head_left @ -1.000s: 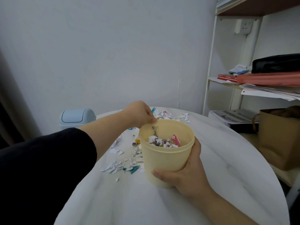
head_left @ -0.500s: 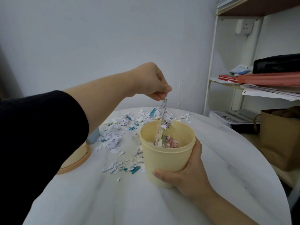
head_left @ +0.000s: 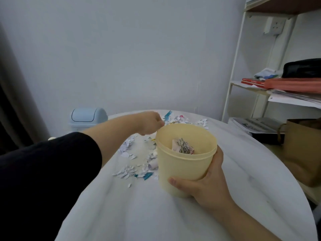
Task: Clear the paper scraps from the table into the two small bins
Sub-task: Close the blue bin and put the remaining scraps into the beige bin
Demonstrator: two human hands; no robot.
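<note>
Paper scraps (head_left: 127, 171) sit in 2 loose patches on the white table (head_left: 243, 167): 1 just left of the yellow bin (head_left: 184, 171), the far patch (head_left: 182, 118) behind its rim. The bin has no lid on and holds a small load (head_left: 183, 146) low down, so plenty of room.

Right hand (head_left: 208, 186) wraps the bin low on its near right side, thumb across the near wall, fingers round the far side. The bin looks tipped a little away from the person; can't tell if its base touches the table.

Left hand (head_left: 151, 124) is down at the table by the bin's far left rim, fingers curled under. Tips are blurred and hidden, so can't tell if they pinch anything.

Blue bin (head_left: 88, 116), swing lid shut, stands far left by the table edge, well apart from both hands.

My read: mid pick-up, most of the mess not yet cleared.

How to do it well:
- park the yellow rim right beside the patch being worked, so the carry is short
- rake bits into 1 heap with curled fingers, then pinch the heap; single flakes are slow
- let go low inside the rim; light paper drifts
- or hold the rim under the table edge and sweep the left patch straight in
- grip the wall gently, it looks thin and may flex
</note>
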